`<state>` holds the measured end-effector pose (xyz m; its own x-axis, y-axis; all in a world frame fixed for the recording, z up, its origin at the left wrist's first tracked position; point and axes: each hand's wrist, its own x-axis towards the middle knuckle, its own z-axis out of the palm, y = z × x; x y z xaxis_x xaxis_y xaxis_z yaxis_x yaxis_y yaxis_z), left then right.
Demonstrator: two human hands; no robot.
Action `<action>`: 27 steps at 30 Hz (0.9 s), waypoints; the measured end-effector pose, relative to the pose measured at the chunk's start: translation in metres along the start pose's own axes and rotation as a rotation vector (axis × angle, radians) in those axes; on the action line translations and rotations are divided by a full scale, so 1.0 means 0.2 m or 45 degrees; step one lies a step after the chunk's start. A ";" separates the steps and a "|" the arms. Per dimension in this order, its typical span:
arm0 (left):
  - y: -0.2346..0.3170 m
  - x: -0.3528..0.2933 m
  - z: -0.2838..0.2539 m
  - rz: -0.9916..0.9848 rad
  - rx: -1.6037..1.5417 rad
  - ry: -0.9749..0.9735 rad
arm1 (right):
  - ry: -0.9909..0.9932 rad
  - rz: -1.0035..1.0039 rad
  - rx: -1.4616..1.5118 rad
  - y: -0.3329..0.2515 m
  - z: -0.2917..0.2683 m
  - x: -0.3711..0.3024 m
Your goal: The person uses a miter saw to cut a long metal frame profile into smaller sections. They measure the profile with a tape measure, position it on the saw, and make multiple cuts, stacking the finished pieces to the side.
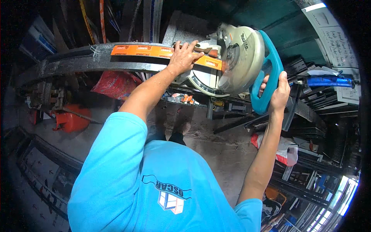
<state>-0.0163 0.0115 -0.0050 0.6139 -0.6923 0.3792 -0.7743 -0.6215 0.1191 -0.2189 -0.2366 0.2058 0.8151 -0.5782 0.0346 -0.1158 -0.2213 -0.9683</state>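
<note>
The right hand had its fingers clamped on the teal handle of the saw. The left hand, fingers apart, pressed the orange strip lying along the bench. Bars stood behind.

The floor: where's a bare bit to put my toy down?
The barest floor shows between the person's blue shirt and right forearm. A smaller patch lies between the red container and left sleeve. It's crowded beyond the right forearm, with metal bars and a plastic bag, and around the miter saw, where the right hand grips the teal handle.
</note>
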 end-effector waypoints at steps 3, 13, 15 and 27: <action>0.00 0.00 0.00 0.002 -0.017 -0.002 | -0.018 0.044 0.024 -0.04 0.00 0.02; 0.01 -0.09 0.00 0.194 -0.028 0.100 | -0.040 0.222 -0.295 -0.48 -0.04 0.36; -0.03 -0.23 -0.08 0.313 0.091 -0.028 | -0.061 0.241 -0.312 -0.48 -0.02 0.43; -0.28 -0.11 -1.40 -0.182 -1.473 0.364 | -0.045 0.222 -0.104 -0.57 0.06 0.32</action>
<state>-0.0286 0.1648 0.2363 0.7626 -0.4466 0.4679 -0.4705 0.1135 0.8751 -0.1471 -0.2377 0.3156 0.7980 -0.5858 -0.1418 -0.3013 -0.1840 -0.9356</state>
